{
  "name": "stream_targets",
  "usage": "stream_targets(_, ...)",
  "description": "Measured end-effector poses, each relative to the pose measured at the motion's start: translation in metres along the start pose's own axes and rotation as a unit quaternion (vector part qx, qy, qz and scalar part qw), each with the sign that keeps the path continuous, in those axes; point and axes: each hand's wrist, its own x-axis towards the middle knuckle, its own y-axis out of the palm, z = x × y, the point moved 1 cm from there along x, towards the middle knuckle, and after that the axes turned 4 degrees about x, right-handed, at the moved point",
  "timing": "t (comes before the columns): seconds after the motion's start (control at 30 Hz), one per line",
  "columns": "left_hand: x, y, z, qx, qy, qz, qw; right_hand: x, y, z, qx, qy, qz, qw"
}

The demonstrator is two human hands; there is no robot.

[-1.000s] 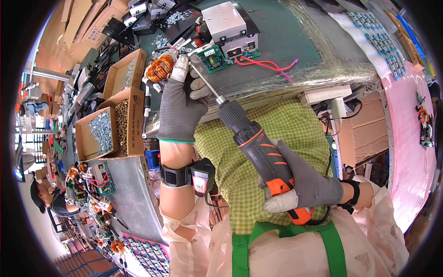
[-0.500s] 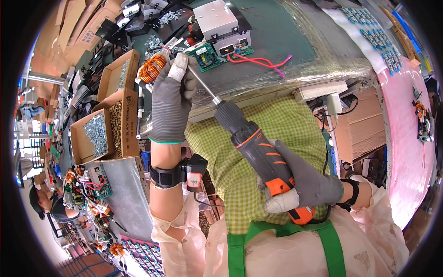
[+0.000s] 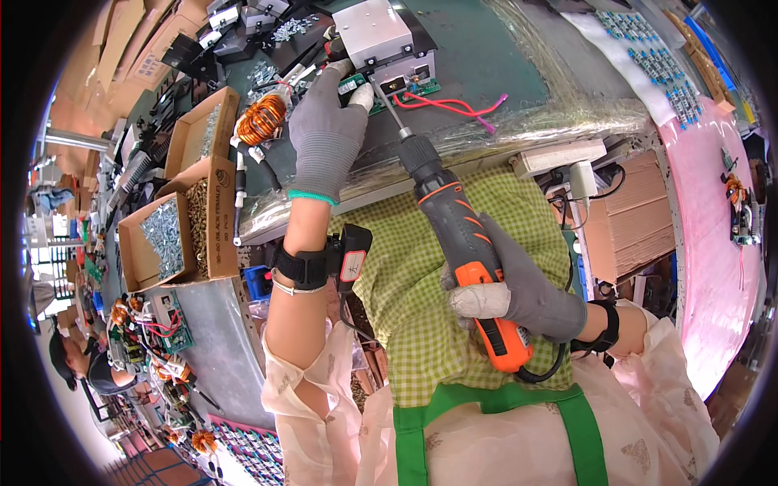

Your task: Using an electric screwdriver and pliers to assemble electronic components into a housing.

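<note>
My right hand [image 3: 539,296], in a grey glove, is wrapped round a black and orange electric screwdriver [image 3: 458,215]. Its long bit points up and left, the tip reaching the near side of a silver metal box [image 3: 373,34]. At that box's left corner, my gloved left hand [image 3: 326,130] grips a green circuit board [image 3: 352,83] between thumb and fingers. Part of the board is hidden by the hand. Red wires [image 3: 446,104] trail from the box to the right. Just left of my left hand lies a copper-wound coil [image 3: 261,120].
Cardboard boxes hold silver screws [image 3: 164,235] and brass-coloured fasteners [image 3: 197,215] at the left. Black brackets [image 3: 194,57] crowd the far left. A pink sheet [image 3: 709,235] with an assembly on it lies at the right. A cord [image 3: 551,373] hangs from the screwdriver.
My left hand has moved right from beside the coil to the circuit board. The screwdriver has swung more upright, its tip now nearer the metal box.
</note>
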Motion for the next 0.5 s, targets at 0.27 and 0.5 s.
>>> stream_targets(0.27, 0.0073, -0.002, 0.0029, -0.003, -0.007, 0.035, 0.999, 0.0034, 0.0021, -0.0013, 0.014, -0.011, -0.005, 1.0)
stream_targets(0.5, 0.0077, 0.0019, 0.0061, -0.002, 0.014, 0.018, 1.0, 0.008, 0.0049, -0.0021, 0.0, 0.015, -0.012, 1.0)
